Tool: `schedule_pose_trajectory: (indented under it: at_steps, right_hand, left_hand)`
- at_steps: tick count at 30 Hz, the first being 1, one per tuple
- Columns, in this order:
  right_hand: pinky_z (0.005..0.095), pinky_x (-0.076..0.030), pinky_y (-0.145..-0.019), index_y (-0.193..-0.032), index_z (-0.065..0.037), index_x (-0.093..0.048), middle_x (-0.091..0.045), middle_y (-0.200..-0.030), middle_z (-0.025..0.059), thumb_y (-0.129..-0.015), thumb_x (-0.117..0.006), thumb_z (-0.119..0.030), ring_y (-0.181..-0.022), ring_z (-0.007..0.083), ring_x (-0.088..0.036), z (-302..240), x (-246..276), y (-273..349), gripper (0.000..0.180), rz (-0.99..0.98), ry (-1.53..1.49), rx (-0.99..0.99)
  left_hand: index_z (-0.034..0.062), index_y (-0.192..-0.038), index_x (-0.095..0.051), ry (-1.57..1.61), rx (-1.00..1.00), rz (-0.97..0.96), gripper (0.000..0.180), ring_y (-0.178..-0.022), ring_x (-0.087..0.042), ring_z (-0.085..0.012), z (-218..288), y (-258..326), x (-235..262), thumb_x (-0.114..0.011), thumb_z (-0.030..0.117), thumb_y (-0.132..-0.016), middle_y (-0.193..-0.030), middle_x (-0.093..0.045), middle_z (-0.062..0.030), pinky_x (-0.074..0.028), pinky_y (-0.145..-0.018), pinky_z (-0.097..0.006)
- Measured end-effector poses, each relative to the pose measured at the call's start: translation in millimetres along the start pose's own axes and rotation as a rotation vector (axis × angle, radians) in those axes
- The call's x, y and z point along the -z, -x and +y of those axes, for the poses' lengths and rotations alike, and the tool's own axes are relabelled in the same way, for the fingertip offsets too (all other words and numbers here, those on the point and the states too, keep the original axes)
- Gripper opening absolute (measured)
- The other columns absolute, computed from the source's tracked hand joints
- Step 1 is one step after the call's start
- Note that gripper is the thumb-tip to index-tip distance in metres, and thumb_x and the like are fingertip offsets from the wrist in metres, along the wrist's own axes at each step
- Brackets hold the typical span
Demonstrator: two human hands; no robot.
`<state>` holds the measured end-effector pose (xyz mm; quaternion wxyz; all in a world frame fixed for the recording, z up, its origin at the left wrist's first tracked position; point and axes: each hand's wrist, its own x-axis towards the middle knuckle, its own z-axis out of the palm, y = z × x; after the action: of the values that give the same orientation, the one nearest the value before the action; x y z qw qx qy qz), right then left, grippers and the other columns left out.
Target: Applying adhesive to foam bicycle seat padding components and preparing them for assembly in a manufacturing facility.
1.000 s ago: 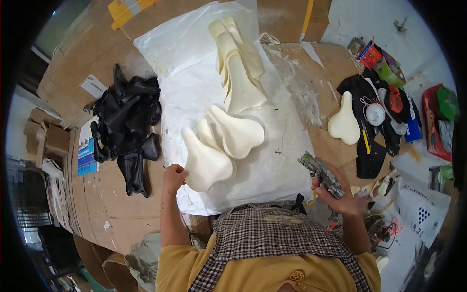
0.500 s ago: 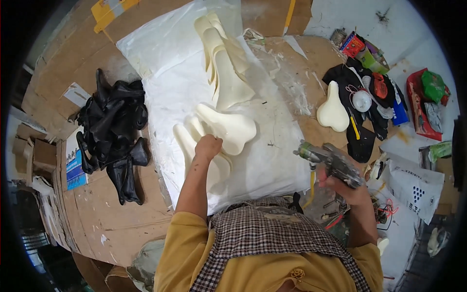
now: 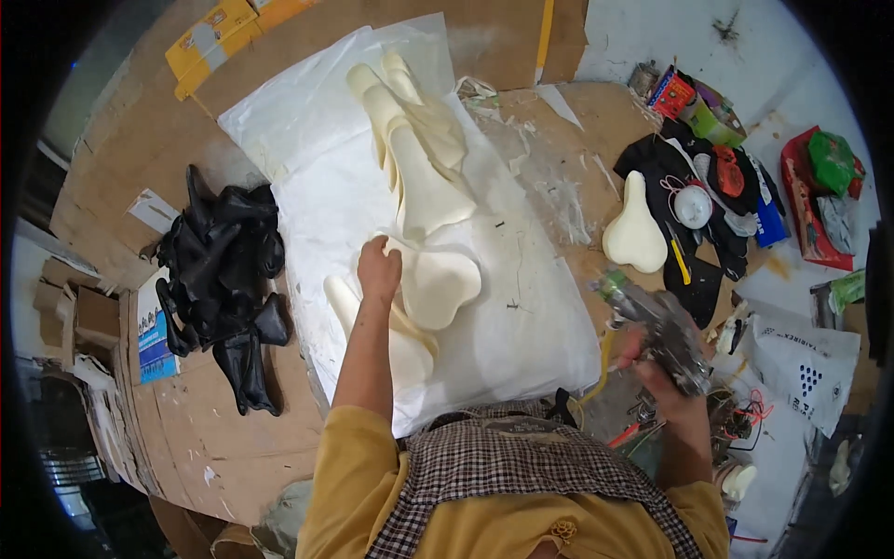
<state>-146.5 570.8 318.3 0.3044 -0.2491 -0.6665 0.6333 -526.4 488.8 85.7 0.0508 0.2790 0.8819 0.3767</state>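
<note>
My left hand [image 3: 379,268] has its fingers closed at the narrow nose of a cream foam bicycle saddle pad [image 3: 442,284], which lies on the white sheet [image 3: 521,326]. More cream pads [image 3: 410,359] lie partly beneath it, nearer to me and under my left forearm. In my right hand [image 3: 656,373], off the sheet's right edge, is a grimy metal spray gun [image 3: 656,326] with a greenish front end pointing left. Farther up the sheet rests an overlapping stack of cream saddle pads [image 3: 424,177].
Black saddle covers [image 3: 219,252] are heaped left of the sheet on cardboard [image 3: 186,447]. To the right lie a single cream saddle pad [image 3: 636,228], dark cloth with a yellow cutter [image 3: 682,263], and a red bag [image 3: 810,205]. A yellow hose [image 3: 601,368] hangs near the spray gun.
My left hand has moved away from me, from the nearer pads to the nose of the upper one. The spray gun has tilted slightly and stays in my right hand. The whole view has shifted a little.
</note>
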Motion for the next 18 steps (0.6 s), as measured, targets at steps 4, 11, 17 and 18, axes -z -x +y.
schedule_pose_trajectory:
  at_steps: [4, 11, 17, 18]
  right_hand:
    - [0.0263, -0.047, -0.069, -0.121, 0.007, -0.043, -0.057, -0.085, 0.006, -0.076, -0.067, -0.007, -0.076, 0.0119, -0.056, 5, 19, 0, 0.053, -0.059, 0.032, 0.073]
    - [0.0265, -0.048, -0.073, -0.13, 0.001, -0.04, -0.059, -0.092, 0.0066, -0.076, -0.067, 0.0, -0.082, 0.0127, -0.057, 36, 42, 1, 0.06, -0.145, 0.12, -0.045]
    - [0.0263, -0.047, -0.075, -0.13, -0.001, -0.04, -0.058, -0.093, 0.0058, -0.077, -0.066, 0.0, -0.086, 0.0116, -0.056, 41, 37, -16, 0.059, -0.097, 0.021, -0.084]
    - [0.0259, -0.047, -0.075, -0.13, -0.001, -0.04, -0.058, -0.092, 0.0053, -0.077, -0.066, -0.001, -0.086, 0.0112, -0.056, 42, 36, -19, 0.059, -0.123, 0.008, -0.077]
  left_hand:
    - [0.0012, -0.104, -0.058, -0.051, -0.111, -0.007, 0.034, -0.097, -0.056, -0.0352, 20, -45, -28, -0.059, 0.015, -0.073, -0.108, -0.057, -0.0196, -0.046, -0.083, -0.042]
    - [0.0007, -0.079, -0.057, -0.228, -0.004, -0.102, 0.025, -0.076, -0.059, -0.0368, 54, -53, -31, -0.054, 0.025, -0.079, -0.081, -0.062, -0.0187, -0.047, -0.07, -0.045]
    - [-0.0016, -0.072, -0.062, -0.015, 0.041, -0.514, 0.031, -0.072, -0.061, -0.0346, 71, -7, 6, -0.055, 0.028, -0.078, -0.073, -0.063, -0.0199, -0.048, -0.068, -0.042]
    - [-0.0016, -0.072, -0.062, -0.02, 0.04, -0.517, 0.031, -0.072, -0.061, -0.0346, 66, -1, 6, -0.055, 0.028, -0.078, -0.073, -0.063, -0.0199, -0.048, -0.068, -0.042]
